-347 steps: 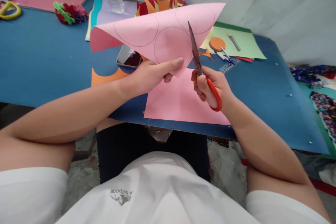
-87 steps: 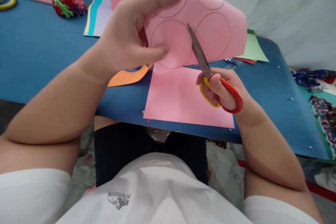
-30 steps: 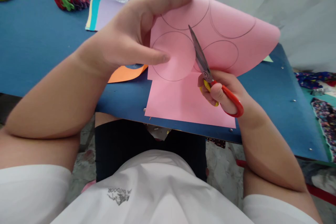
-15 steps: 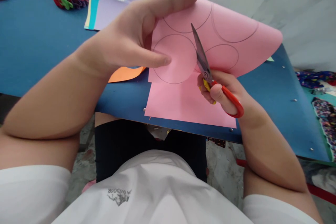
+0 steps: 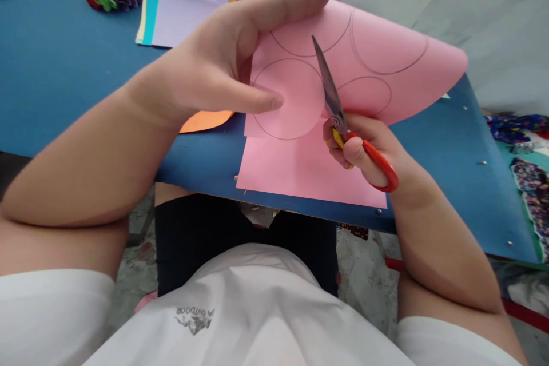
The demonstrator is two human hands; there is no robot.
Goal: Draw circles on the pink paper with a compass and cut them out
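Above the blue table, the left hand pinches the pink paper sheet with drawn circles while the right hand grips red-handled scissors, mid-cut along a circle, so the paper probably needs turning next.

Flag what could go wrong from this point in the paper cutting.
1. The left hand pinches the pink sheet with a fingertip beside the scissors blade; a slip could nick it.
2. The sheet is held in the air and curls, so the cut may wander off the drawn circle.
3. Neighbouring circles sit close to the blade tip; an overlong snip could likely cut into one.
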